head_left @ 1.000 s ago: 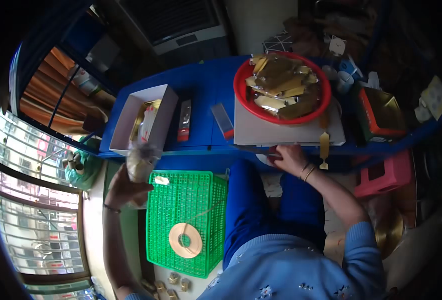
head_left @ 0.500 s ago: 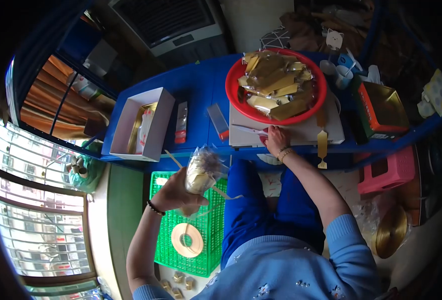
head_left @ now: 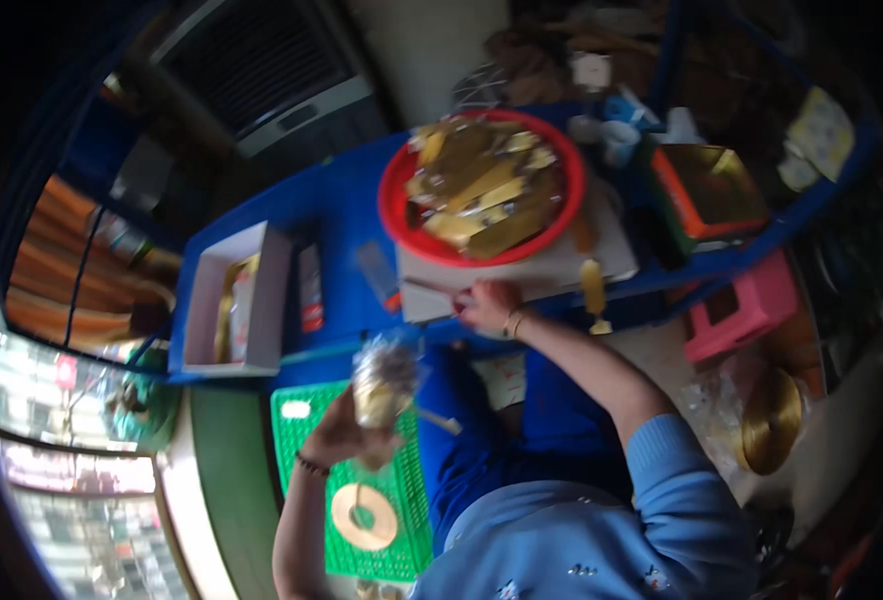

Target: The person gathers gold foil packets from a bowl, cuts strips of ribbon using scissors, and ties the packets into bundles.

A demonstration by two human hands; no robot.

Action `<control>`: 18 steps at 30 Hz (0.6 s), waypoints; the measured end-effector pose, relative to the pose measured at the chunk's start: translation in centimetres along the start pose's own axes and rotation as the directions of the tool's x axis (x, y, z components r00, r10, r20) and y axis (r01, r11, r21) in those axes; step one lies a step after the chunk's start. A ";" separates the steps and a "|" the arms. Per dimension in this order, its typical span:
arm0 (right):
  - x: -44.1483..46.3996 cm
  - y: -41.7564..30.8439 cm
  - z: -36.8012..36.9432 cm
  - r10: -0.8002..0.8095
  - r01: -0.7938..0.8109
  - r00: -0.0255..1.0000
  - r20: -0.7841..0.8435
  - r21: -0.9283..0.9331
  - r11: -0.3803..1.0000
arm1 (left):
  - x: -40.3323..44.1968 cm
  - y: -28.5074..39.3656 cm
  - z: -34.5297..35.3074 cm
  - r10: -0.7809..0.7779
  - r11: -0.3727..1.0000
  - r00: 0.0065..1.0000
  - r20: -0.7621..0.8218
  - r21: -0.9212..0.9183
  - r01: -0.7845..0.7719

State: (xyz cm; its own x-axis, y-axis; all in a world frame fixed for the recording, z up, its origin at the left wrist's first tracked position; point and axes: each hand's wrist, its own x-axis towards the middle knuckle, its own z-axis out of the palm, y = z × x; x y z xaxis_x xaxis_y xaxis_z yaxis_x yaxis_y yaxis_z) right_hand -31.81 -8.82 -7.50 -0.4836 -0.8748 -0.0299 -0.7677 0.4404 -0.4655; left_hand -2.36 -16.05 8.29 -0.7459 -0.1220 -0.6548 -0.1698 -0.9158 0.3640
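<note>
My left hand (head_left: 347, 432) is closed around a clear plastic-wrapped bundle (head_left: 386, 382) with pale pieces inside, held above a green basket (head_left: 297, 440). A narrow pale strip (head_left: 440, 421) sticks out beside the bundle. My right hand (head_left: 490, 305) is closed on scissors (head_left: 432, 288) at the front edge of a pale board (head_left: 614, 258) on the blue table. Behind it, a red basin (head_left: 395, 222) holds several gold packets (head_left: 482, 195) in clear wrap. The image is blurred.
A white box (head_left: 274, 300) stands at the table's left, with two slim packs (head_left: 311, 290) beside it. An orange and green box (head_left: 712, 195) is at the right. A pink stool (head_left: 747, 305) stands below. A tan roll (head_left: 366, 517) lies on the basket.
My left hand has brought the bundle rightward from beside the white box. My right hand has come onto the board's edge with the scissors. The view has turned, shifting the table leftward.
</note>
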 end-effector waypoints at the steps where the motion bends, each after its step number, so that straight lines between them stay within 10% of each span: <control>1: -2.5 0.7 -0.4 -0.082 0.101 0.981 -0.176 0.102 0.990 | 0.9 -0.4 -1.9 0.199 0.835 0.969 0.149 0.492 -0.247; 3: -7.3 2.6 -2.0 0.033 -0.013 0.997 -0.071 0.262 0.965 | 0.7 -0.5 -3.3 0.339 0.457 0.921 0.192 0.822 -0.340; 9: -19.2 14.4 -4.4 0.457 -0.240 0.799 -0.390 0.491 0.838 | 1.6 0.4 -1.9 0.235 0.555 0.959 0.158 0.788 -0.266; 18: -7.7 20.2 -7.8 0.330 -0.403 0.769 -0.548 -0.014 0.915 | 5.2 -1.6 6.6 0.191 0.522 0.901 0.390 0.737 -0.430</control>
State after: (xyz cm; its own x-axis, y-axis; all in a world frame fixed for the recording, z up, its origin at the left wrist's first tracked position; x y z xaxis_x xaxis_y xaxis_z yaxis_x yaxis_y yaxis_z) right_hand -46.87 8.35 -9.72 -0.8553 -0.4167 0.3079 -0.5139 0.7582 -0.4013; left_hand -10.19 -12.68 8.69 -0.9556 -0.1355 -0.2618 -0.2425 -0.1438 0.9594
